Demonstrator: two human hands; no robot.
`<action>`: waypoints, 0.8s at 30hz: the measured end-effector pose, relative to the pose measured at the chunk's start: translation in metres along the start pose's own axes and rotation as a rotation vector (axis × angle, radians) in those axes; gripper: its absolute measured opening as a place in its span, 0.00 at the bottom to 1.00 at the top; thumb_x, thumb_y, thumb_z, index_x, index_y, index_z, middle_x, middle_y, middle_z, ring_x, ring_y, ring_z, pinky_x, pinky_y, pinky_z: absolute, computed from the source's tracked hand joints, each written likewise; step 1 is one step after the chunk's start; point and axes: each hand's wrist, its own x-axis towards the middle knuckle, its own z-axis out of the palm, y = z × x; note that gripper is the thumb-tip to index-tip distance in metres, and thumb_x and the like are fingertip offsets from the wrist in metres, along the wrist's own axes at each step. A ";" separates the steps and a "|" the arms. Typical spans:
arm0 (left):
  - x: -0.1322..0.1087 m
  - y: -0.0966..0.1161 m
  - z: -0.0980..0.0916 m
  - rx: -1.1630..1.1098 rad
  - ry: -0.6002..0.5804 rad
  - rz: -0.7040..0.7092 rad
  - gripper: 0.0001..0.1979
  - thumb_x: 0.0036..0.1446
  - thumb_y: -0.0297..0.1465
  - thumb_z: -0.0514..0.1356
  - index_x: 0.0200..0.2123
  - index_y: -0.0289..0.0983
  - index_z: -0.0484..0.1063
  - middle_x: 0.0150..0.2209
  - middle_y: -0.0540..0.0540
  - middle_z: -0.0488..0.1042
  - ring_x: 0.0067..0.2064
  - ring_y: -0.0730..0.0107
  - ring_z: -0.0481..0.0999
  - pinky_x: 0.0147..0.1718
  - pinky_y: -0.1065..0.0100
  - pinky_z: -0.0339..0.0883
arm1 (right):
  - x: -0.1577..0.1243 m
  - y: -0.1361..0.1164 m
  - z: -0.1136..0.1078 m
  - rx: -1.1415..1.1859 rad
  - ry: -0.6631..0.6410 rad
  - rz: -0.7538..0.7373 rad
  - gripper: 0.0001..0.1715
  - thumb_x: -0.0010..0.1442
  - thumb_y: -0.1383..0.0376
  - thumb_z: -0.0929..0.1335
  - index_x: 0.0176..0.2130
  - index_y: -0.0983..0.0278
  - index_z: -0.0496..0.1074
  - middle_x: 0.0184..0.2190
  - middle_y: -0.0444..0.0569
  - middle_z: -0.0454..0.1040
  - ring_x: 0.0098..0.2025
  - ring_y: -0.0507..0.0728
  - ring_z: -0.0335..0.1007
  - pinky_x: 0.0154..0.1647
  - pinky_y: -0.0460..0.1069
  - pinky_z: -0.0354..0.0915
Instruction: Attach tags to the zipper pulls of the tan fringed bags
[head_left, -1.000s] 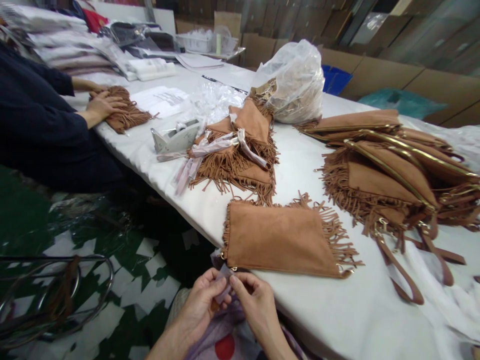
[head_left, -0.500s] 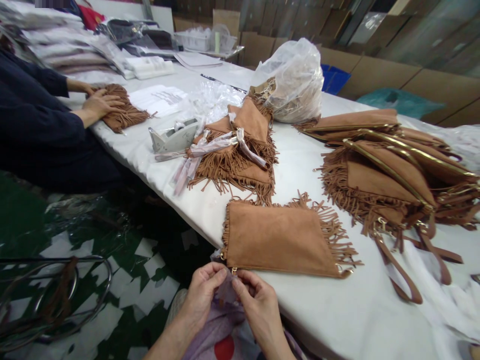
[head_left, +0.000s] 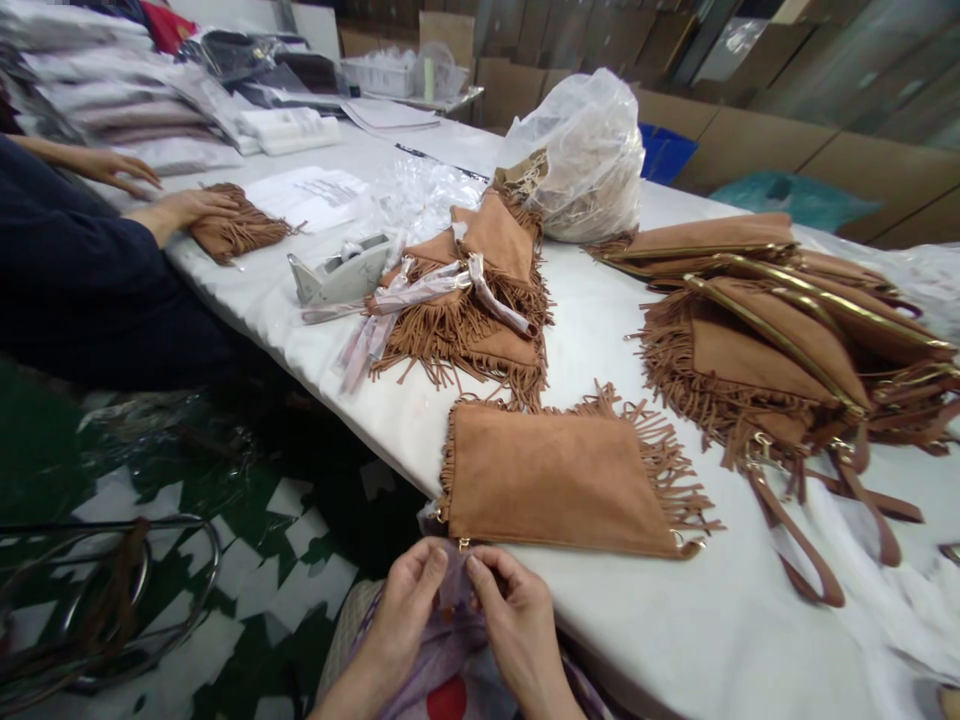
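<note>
A brown fringed clutch bag [head_left: 551, 480] lies flat on the table, its zip edge towards me. At its near left corner a small gold zip pull [head_left: 464, 544] hangs over the edge. Just below, my left hand [head_left: 409, 595] pinches a thin see-through plastic wrap [head_left: 454, 575] between thumb and fingers. My right hand [head_left: 514, 610] pinches the same wrap from the other side. What lies inside the wrap is hard to make out.
More fringed bags lie in a pile [head_left: 487, 300], with wrapped straps, and in a stack [head_left: 780, 350] at right. A tape dispenser [head_left: 341, 270] and a stuffed plastic bag [head_left: 581, 160] stand behind. At left, a co-worker's hand [head_left: 187, 210] rests on a fringed bag [head_left: 240, 225].
My hands keep their pinch on the wrap and have shifted slightly down. One of the co-worker's hands has lifted off the fringed bag and moved left; the view has shifted a little.
</note>
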 end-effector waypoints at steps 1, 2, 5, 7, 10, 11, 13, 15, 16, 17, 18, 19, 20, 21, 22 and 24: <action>-0.001 0.001 -0.001 0.001 -0.027 -0.007 0.14 0.58 0.41 0.58 0.37 0.35 0.72 0.30 0.47 0.73 0.33 0.68 0.71 0.33 0.70 0.63 | 0.000 0.000 0.000 -0.041 0.002 -0.036 0.14 0.57 0.57 0.67 0.34 0.64 0.77 0.22 0.46 0.74 0.25 0.55 0.68 0.26 0.46 0.63; -0.001 0.003 -0.001 0.017 -0.033 -0.004 0.13 0.57 0.39 0.59 0.37 0.35 0.73 0.32 0.46 0.74 0.34 0.67 0.71 0.35 0.69 0.64 | 0.000 -0.001 0.001 -0.084 0.007 -0.077 0.14 0.58 0.58 0.66 0.34 0.63 0.77 0.25 0.48 0.75 0.27 0.56 0.70 0.28 0.47 0.64; 0.000 0.010 0.001 0.029 0.013 0.018 0.11 0.56 0.37 0.61 0.35 0.35 0.75 0.33 0.46 0.76 0.35 0.68 0.71 0.36 0.70 0.63 | 0.000 -0.003 0.003 -0.194 0.040 -0.207 0.12 0.58 0.60 0.66 0.34 0.62 0.78 0.30 0.50 0.77 0.32 0.57 0.72 0.34 0.48 0.66; 0.003 0.012 0.003 -0.042 0.033 -0.002 0.10 0.54 0.36 0.63 0.33 0.34 0.76 0.30 0.48 0.75 0.32 0.70 0.71 0.33 0.72 0.63 | 0.000 -0.005 0.003 -0.219 0.060 -0.238 0.12 0.58 0.60 0.66 0.34 0.62 0.78 0.30 0.50 0.77 0.32 0.57 0.72 0.35 0.48 0.65; 0.004 0.012 0.003 -0.165 0.055 -0.076 0.08 0.51 0.33 0.65 0.31 0.33 0.76 0.25 0.49 0.75 0.26 0.74 0.69 0.28 0.73 0.62 | -0.001 -0.006 0.001 -0.146 0.021 -0.124 0.15 0.58 0.56 0.66 0.35 0.63 0.78 0.28 0.50 0.77 0.31 0.57 0.71 0.33 0.48 0.66; 0.004 0.011 0.001 -0.199 0.062 -0.098 0.08 0.50 0.33 0.65 0.30 0.33 0.76 0.25 0.49 0.75 0.26 0.74 0.69 0.28 0.73 0.62 | 0.000 -0.005 0.000 -0.100 -0.011 -0.059 0.17 0.59 0.55 0.65 0.36 0.63 0.78 0.27 0.49 0.76 0.30 0.57 0.71 0.31 0.48 0.66; 0.003 0.009 0.000 -0.265 0.072 -0.123 0.07 0.49 0.32 0.66 0.29 0.33 0.76 0.26 0.47 0.76 0.27 0.72 0.71 0.29 0.71 0.64 | 0.000 -0.005 0.000 -0.012 -0.063 0.030 0.20 0.58 0.53 0.66 0.38 0.65 0.77 0.25 0.49 0.75 0.28 0.57 0.70 0.28 0.47 0.66; 0.002 0.009 0.001 -0.336 0.072 -0.140 0.06 0.47 0.29 0.67 0.27 0.33 0.75 0.26 0.48 0.76 0.28 0.72 0.72 0.30 0.71 0.64 | 0.000 -0.004 0.002 0.040 -0.092 0.053 0.21 0.56 0.52 0.67 0.40 0.66 0.76 0.28 0.50 0.76 0.30 0.57 0.70 0.29 0.47 0.66; 0.002 0.009 0.003 -0.368 0.071 -0.151 0.05 0.46 0.28 0.67 0.26 0.33 0.74 0.26 0.48 0.75 0.28 0.72 0.72 0.30 0.72 0.64 | -0.001 -0.003 0.002 0.046 -0.098 0.051 0.21 0.54 0.53 0.69 0.41 0.66 0.76 0.30 0.50 0.76 0.30 0.56 0.70 0.30 0.47 0.66; 0.001 0.010 0.007 -0.396 0.068 -0.165 0.05 0.45 0.27 0.67 0.25 0.34 0.73 0.25 0.49 0.75 0.27 0.73 0.72 0.30 0.72 0.64 | -0.003 -0.002 0.001 0.045 -0.097 0.052 0.22 0.52 0.54 0.70 0.42 0.66 0.75 0.30 0.50 0.76 0.28 0.55 0.69 0.29 0.47 0.66; 0.001 0.012 0.012 -0.416 0.063 -0.178 0.06 0.44 0.27 0.67 0.25 0.34 0.73 0.25 0.49 0.75 0.27 0.73 0.71 0.29 0.72 0.64 | -0.006 -0.001 -0.001 0.042 -0.094 0.062 0.24 0.52 0.54 0.71 0.44 0.66 0.74 0.29 0.49 0.76 0.26 0.54 0.68 0.26 0.46 0.65; 0.000 0.013 0.017 -0.424 0.058 -0.188 0.06 0.44 0.27 0.68 0.24 0.34 0.72 0.25 0.49 0.75 0.26 0.73 0.71 0.29 0.72 0.63 | -0.011 0.000 -0.005 0.036 -0.082 0.074 0.26 0.52 0.54 0.71 0.46 0.66 0.72 0.28 0.48 0.75 0.23 0.52 0.65 0.23 0.46 0.64; 0.000 0.014 0.024 -0.419 0.054 -0.194 0.07 0.44 0.28 0.68 0.24 0.34 0.72 0.24 0.49 0.75 0.26 0.73 0.71 0.28 0.72 0.63 | -0.016 0.001 -0.012 0.020 -0.058 0.073 0.28 0.52 0.54 0.70 0.49 0.66 0.70 0.26 0.47 0.74 0.20 0.51 0.63 0.20 0.45 0.62; -0.001 0.015 0.031 -0.408 0.051 -0.199 0.07 0.44 0.28 0.68 0.23 0.34 0.71 0.24 0.49 0.75 0.25 0.74 0.71 0.28 0.72 0.63 | -0.023 0.002 -0.022 -0.009 -0.034 0.050 0.32 0.52 0.54 0.70 0.53 0.65 0.67 0.27 0.47 0.74 0.20 0.51 0.62 0.20 0.45 0.62; -0.001 0.016 0.039 -0.397 0.047 -0.205 0.08 0.44 0.28 0.68 0.23 0.34 0.71 0.23 0.49 0.74 0.24 0.74 0.70 0.27 0.72 0.63 | -0.030 0.003 -0.034 -0.056 -0.014 -0.004 0.37 0.51 0.55 0.71 0.57 0.64 0.64 0.30 0.48 0.75 0.20 0.51 0.63 0.21 0.46 0.64; -0.001 0.016 0.056 -0.394 0.039 -0.227 0.08 0.44 0.29 0.69 0.23 0.34 0.72 0.22 0.50 0.74 0.23 0.75 0.69 0.27 0.73 0.63 | -0.043 0.004 -0.061 -0.204 0.010 -0.196 0.49 0.44 0.58 0.75 0.61 0.61 0.58 0.41 0.53 0.75 0.25 0.54 0.69 0.28 0.49 0.69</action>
